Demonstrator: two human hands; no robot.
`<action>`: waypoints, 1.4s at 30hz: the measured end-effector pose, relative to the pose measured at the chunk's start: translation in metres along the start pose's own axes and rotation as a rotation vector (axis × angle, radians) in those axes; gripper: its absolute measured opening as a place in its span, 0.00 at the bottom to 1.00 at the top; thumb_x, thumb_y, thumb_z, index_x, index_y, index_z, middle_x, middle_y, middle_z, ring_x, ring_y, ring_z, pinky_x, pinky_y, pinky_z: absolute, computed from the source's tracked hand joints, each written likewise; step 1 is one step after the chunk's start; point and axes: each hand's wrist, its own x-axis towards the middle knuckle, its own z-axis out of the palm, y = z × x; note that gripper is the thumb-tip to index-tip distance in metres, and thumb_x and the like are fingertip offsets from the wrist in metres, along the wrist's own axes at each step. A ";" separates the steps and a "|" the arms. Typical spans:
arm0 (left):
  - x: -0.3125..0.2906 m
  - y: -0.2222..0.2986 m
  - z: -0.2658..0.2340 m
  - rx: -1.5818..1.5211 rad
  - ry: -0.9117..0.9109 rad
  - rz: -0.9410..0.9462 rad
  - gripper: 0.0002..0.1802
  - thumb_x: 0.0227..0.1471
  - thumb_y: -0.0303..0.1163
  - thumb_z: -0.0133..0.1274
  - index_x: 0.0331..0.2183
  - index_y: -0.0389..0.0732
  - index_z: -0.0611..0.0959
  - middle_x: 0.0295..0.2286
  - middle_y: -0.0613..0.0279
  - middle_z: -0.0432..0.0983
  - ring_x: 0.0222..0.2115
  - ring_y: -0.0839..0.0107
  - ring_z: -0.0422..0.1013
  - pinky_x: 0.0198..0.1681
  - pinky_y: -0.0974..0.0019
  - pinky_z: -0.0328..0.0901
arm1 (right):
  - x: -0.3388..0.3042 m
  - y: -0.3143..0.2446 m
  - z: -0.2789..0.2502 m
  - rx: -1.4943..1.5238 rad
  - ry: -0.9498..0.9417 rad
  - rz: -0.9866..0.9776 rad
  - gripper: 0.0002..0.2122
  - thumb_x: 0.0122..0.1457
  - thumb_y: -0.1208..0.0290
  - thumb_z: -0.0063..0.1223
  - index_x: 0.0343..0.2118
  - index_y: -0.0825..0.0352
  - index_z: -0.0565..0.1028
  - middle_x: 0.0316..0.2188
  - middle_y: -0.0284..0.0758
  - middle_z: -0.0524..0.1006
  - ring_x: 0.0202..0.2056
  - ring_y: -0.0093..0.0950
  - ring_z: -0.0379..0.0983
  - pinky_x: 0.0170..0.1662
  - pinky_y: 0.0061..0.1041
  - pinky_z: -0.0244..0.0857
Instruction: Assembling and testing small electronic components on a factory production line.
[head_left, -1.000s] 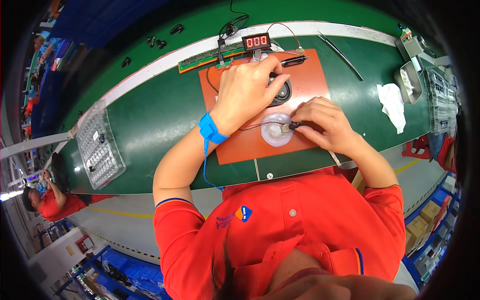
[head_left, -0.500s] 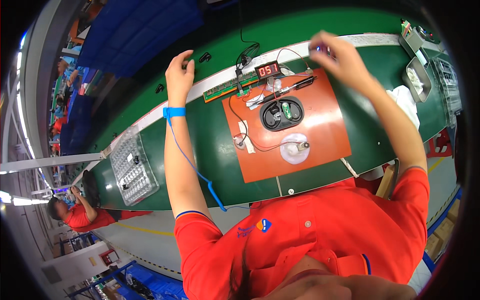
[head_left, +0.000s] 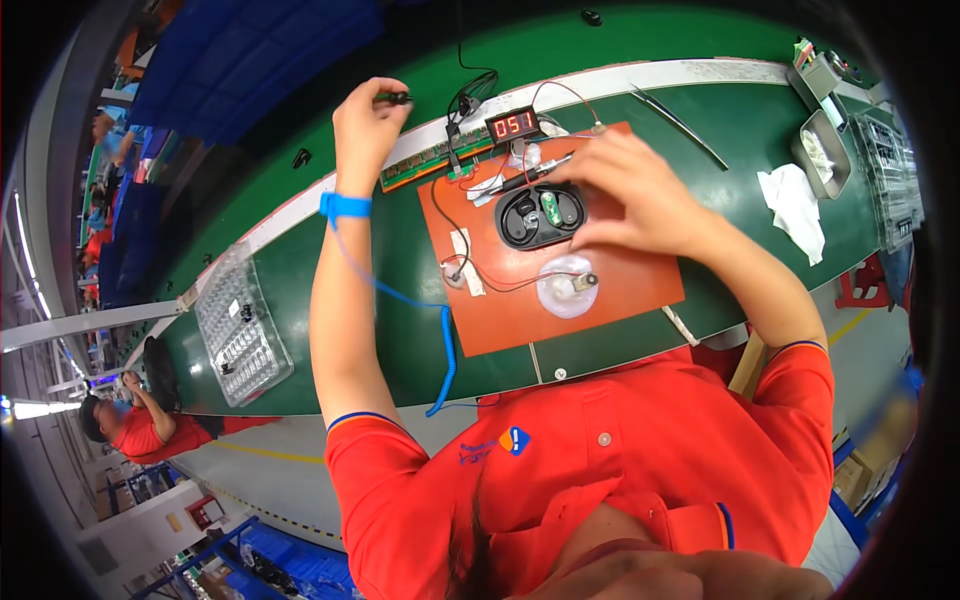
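Note:
My left hand point(head_left: 368, 128) is over the green belt at the far side, fingertips pinched on a small black earphone point(head_left: 397, 98). My right hand point(head_left: 640, 190) is at the right end of a black charging case point(head_left: 515, 240), thumb and fingers apart around that end; I see nothing in its grip. Inside the open case lie black earphone parts and a small green circuit board point(head_left: 551, 208). The case rests on an orange mat point(head_left: 640, 280). Beyond it lies a black pen-like tool point(head_left: 525, 180). A blue coiled-cord wrist strap point(head_left: 346, 206) circles my left wrist.
A red-digit meter point(head_left: 514, 124) and a long green circuit strip point(head_left: 430, 168) stand behind the mat. Tweezers point(head_left: 680, 125) lie right, near a white cloth point(head_left: 793, 210) and metal tray point(head_left: 825, 160). Black pieces point(head_left: 302, 158) sit on the belt. A clear tray point(head_left: 240, 330) is left.
My right hand has come back from the far right to the case. My left hand has taken hold of a black earphone from the belt. A black piece now shows at the belt's far side.

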 end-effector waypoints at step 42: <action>0.011 -0.003 0.022 0.350 -0.087 0.245 0.18 0.45 0.26 0.56 0.42 0.41 0.81 0.37 0.59 0.80 0.41 0.56 0.74 0.39 0.57 0.71 | 0.034 0.157 -0.028 -0.490 0.247 0.431 0.10 0.56 0.70 0.59 0.37 0.70 0.74 0.34 0.38 0.76 0.36 0.36 0.74 0.40 0.32 0.68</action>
